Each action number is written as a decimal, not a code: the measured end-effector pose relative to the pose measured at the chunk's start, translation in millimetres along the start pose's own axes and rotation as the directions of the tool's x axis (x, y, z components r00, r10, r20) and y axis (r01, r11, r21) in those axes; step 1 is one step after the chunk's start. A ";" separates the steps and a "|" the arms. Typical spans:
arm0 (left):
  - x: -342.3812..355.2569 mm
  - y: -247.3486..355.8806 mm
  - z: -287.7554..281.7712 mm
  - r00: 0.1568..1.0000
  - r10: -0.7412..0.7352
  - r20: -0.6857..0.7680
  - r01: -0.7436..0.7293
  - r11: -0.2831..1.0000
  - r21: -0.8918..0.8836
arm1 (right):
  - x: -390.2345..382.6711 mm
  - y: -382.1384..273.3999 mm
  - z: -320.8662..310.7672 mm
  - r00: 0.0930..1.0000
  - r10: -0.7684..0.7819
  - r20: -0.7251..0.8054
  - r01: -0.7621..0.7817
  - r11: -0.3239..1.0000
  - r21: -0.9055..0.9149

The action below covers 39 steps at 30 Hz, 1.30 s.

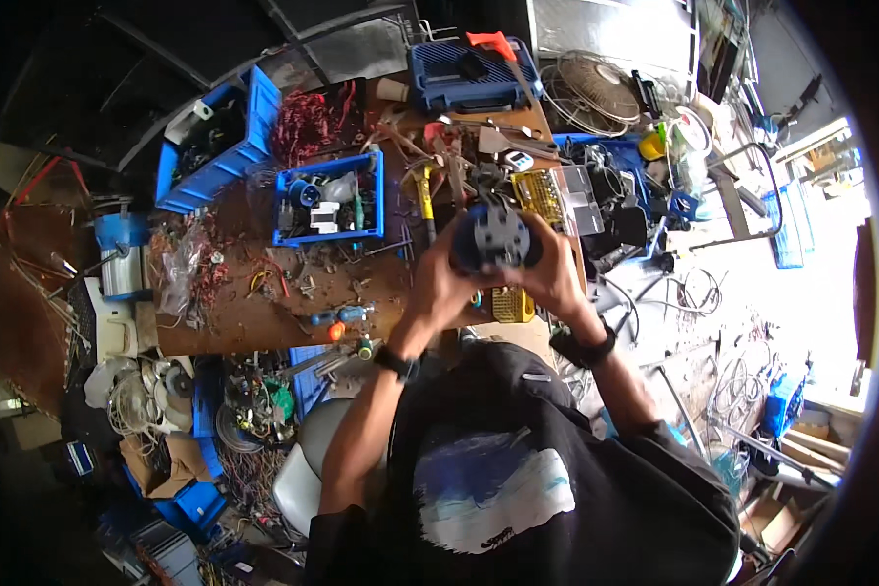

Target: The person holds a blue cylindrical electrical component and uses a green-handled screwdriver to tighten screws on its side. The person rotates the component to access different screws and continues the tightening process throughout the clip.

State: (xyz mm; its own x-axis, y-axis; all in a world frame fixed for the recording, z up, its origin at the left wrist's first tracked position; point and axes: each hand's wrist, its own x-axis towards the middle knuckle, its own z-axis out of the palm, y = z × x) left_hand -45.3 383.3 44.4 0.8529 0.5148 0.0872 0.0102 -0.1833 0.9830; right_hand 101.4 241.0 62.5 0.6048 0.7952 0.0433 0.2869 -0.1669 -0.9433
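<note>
A round, dark grey part [499, 236] with a slotted or pierced face is held up above the workbench's right side, in front of my chest. My left hand [438, 285] grips it from the left, and my right hand [555, 278] closes round its right side. What kind of part it is, I cannot make out. A hammer with a yellow handle [425, 193] lies just beyond my left hand. Beyond my right hand rests a yellow case of small bits [539, 198]. Another yellow holder [510, 305] shows below, between my wrists.
The brown workbench [234, 337] carries a small blue crate [329, 238] of parts, a larger blue bin [249, 146], red wire scraps [311, 125] and screwdrivers [347, 314]. At the back sits a blue tool case [474, 78]. A fan cage [596, 93] stands at right; cables litter the floor.
</note>
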 end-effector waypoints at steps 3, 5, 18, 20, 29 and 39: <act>32.4 8.1 2.6 0.992 0.067 0.103 -0.069 0.997 0.018 | 1.5 -2.6 -11.1 0.978 -0.116 -0.171 0.104 0.992 -0.077; 45.4 20.7 1.1 0.981 0.153 0.122 -0.161 0.985 0.062 | 19.0 2.3 -28.4 0.972 -0.027 -0.232 -0.005 0.990 -0.139; 16.7 11.9 12.7 0.992 0.001 0.123 -0.007 0.999 0.048 | -3.8 2.4 -20.4 0.981 0.190 -0.035 -0.182 0.968 0.173; 17.0 16.3 5.8 0.989 -0.052 0.140 0.049 0.998 0.030 | -5.6 -14.3 -19.6 0.957 0.287 0.050 -0.291 0.932 0.218; -9.2 43.1 -12.7 0.996 -0.046 -0.082 0.066 0.963 0.262 | -0.7 -13.2 -2.3 0.997 0.070 0.044 -0.078 0.976 0.206; -23.6 60.2 -16.0 0.988 0.031 -0.150 0.021 0.943 0.332 | 8.6 -45.0 -10.4 0.946 0.282 0.162 -0.324 0.852 0.411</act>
State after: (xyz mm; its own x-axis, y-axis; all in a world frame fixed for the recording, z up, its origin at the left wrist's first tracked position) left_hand -73.2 373.6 104.1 0.7648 0.6286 0.1410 0.2002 -0.4400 0.8754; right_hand 101.4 249.3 108.8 0.5328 0.7993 -0.2780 -0.2569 -0.1602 -0.9531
